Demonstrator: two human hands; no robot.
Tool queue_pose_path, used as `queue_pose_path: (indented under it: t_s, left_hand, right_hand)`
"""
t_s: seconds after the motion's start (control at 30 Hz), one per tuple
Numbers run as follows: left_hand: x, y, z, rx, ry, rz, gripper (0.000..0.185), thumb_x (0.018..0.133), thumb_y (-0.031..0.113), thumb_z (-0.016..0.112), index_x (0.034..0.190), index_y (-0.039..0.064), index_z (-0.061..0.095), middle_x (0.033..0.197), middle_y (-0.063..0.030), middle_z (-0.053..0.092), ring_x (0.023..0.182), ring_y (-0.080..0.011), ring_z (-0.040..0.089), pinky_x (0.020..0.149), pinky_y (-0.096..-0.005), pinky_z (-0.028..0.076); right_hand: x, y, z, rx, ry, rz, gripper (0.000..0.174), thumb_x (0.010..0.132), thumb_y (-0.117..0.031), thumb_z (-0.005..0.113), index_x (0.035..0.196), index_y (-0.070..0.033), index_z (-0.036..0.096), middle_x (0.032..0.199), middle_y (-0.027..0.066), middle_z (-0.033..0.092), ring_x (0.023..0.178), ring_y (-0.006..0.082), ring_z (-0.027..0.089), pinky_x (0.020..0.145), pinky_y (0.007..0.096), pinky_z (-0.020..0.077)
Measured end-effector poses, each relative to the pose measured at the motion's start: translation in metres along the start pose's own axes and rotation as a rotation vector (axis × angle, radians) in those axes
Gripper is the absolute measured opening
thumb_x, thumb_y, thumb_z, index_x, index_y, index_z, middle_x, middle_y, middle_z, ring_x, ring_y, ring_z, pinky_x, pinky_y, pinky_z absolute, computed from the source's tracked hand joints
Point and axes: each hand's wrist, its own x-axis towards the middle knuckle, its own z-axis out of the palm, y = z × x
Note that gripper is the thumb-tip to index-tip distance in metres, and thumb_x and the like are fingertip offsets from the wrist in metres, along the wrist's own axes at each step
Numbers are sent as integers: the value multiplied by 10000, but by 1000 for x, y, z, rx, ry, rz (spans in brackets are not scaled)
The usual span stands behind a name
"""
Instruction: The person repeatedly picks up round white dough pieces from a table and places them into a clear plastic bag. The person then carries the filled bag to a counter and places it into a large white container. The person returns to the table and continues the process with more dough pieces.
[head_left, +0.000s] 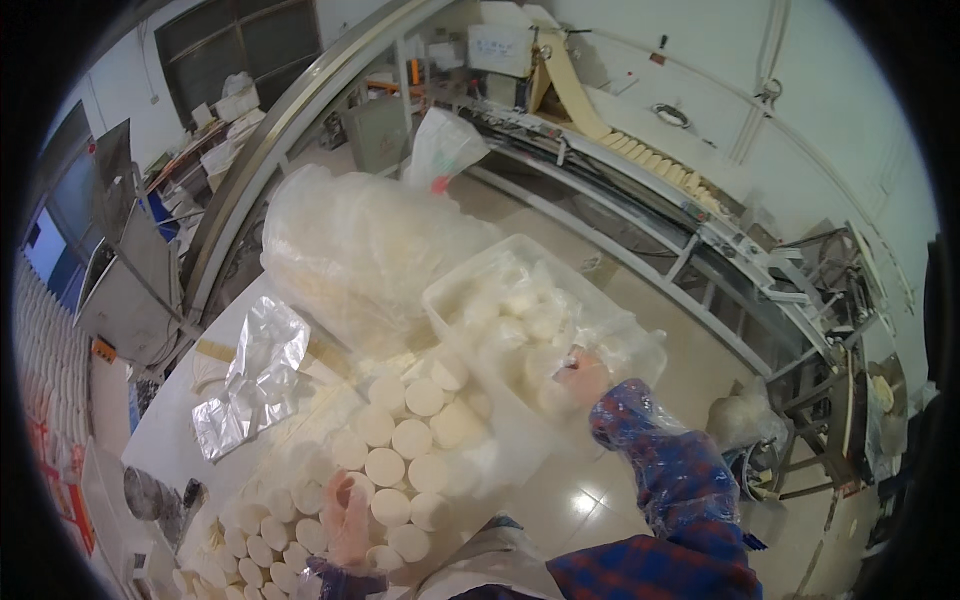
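My left hand (347, 521) rests against a group of pale cream cylinders (390, 469), which show their round ends. Its fingers point away from me, and whether they grip one is unclear. My right hand (585, 377) is at the near right side of a clear plastic bag (517, 259), among pale rounded pieces (517, 322) in the bag. Film and glare hide what its fingers hold. Clear plastic covers the plaid sleeve on that arm. Behind the cylinders lies a large, full translucent plastic sack (352, 232).
Crumpled silver film (255, 375) lies on the white table (169, 427), left of the cylinders. Beyond the tiled floor (600, 277), a conveyor (637, 195) carries pale pieces along the wall. A metal rail (300, 97) curves past at upper left. Machinery frames (825, 420) stand at right.
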Motion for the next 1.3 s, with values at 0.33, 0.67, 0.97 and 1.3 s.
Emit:
queue_pose_path:
  t_s: [0.33,0.67,0.97,1.3]
  left_hand:
    - [-45,-12,-2,-208,195,-50,423,857,42,506,1259,53,373,1080,-46,470,923,-96,455,795,-218,380]
    - [-136,-44,-74,-151,505,-265,367,871,153,535,1203,28,442,1058,-48,513,964,-116,482,827,-239,398]
    - [-192,-76,-184,-253,644,-167,331,891,156,505,1174,-7,454,1007,-59,533,885,-113,512,783,-241,423]
    - [-210,-90,-354,-427,677,7,266,872,38,493,1129,-20,454,899,-58,552,828,-117,526,757,-247,436]
  right_hand:
    - [-4,59,42,132,-41,107,445,799,-312,627,1121,-57,456,953,90,596,796,168,572,708,325,463]
    - [10,22,45,-443,-457,-590,613,801,-236,579,1277,45,315,1099,185,565,967,295,565,863,358,431]
    - [-10,13,53,646,141,-239,337,868,-151,476,1187,-46,444,946,42,512,818,131,495,721,250,455]
    - [-192,-272,376,523,-729,-670,101,810,-92,578,877,-28,618,736,4,587,661,75,521,620,217,436]
